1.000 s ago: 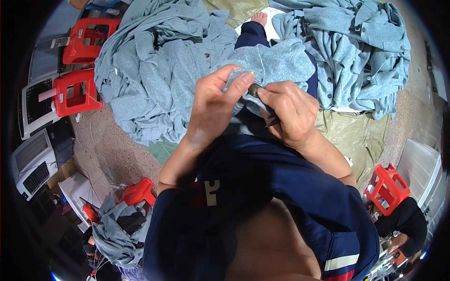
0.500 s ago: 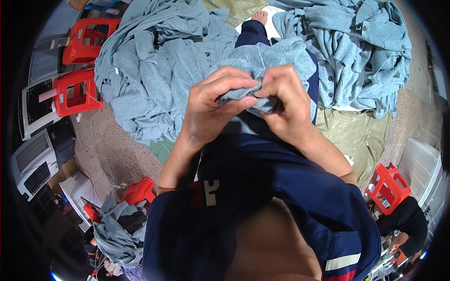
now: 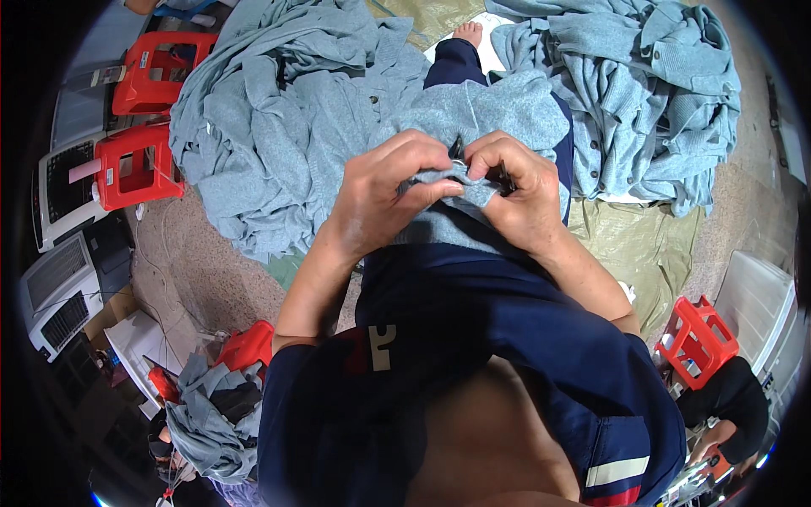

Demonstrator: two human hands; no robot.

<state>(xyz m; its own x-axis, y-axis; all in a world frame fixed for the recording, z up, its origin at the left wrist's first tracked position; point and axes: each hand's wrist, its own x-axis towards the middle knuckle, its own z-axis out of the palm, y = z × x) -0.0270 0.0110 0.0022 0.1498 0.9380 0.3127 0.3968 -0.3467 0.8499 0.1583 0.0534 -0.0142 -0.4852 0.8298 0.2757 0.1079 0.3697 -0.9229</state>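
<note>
A blue-grey knit garment [image 3: 507,106] lies over my lap, one edge of it raised and folded between my hands. My left hand [image 3: 389,186] pinches that edge between thumb and fingers. Opposite it, my right hand [image 3: 524,186] is closed on the same fold, its fingertips close to the left ones. A small dark pointed tool [image 3: 459,149] sticks up between the hands, and a dark part also shows inside my right fingers. Most of this tool is hidden, so its kind is unclear.
Heaps of blue-grey knitwear lie ahead to the left [image 3: 279,127] and right [image 3: 608,101], some with buttons. Red plastic stools [image 3: 139,165] stand at the left, another red stool [image 3: 699,338] at the right. A person in black [image 3: 735,406] is at the lower right.
My fingers have shifted along the fold, and my right hand has turned slightly. The dark pointed tip now shows plainly between the hands.
</note>
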